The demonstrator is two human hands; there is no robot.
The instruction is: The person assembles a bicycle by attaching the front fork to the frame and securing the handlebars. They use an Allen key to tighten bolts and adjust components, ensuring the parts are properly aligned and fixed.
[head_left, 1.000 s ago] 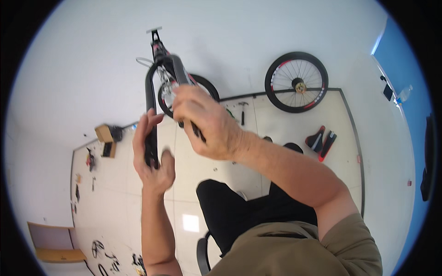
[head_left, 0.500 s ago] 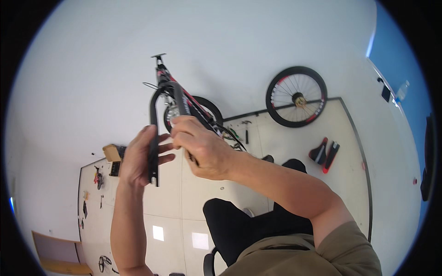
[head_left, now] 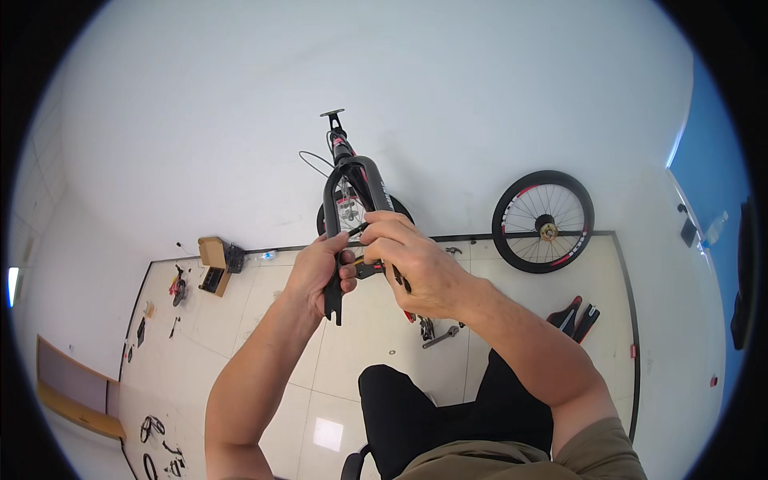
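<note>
A bicycle stands in front of me with its black fork (head_left: pixel 331 194) pointing toward me, its two legs spread apart. Around the left fork leg, near its lower end, my left hand (head_left: pixel 310 274) is closed, thumb on the front side. My right hand (head_left: pixel 422 268) is closed at the right fork leg, which its fingers largely hide. Between the two hands a thin black piece (head_left: pixel 358 230) reaches from the right fingertips to the left leg; its kind is unclear. Behind the fork are the dark frame and a wheel, partly covered.
A loose wheel (head_left: pixel 546 230) leans against the white wall at the right. A black and red saddle (head_left: pixel 566 318) and a wrench (head_left: pixel 441 338) lie on the tiled floor. An open cardboard box (head_left: pixel 213 254) stands at the far left, with several loose parts nearby.
My view has shifted, so the bicycle and hands appear farther right. My left fingers, spread inside the fork before, are now curled around the left leg. The thin black piece now shows between the hands.
</note>
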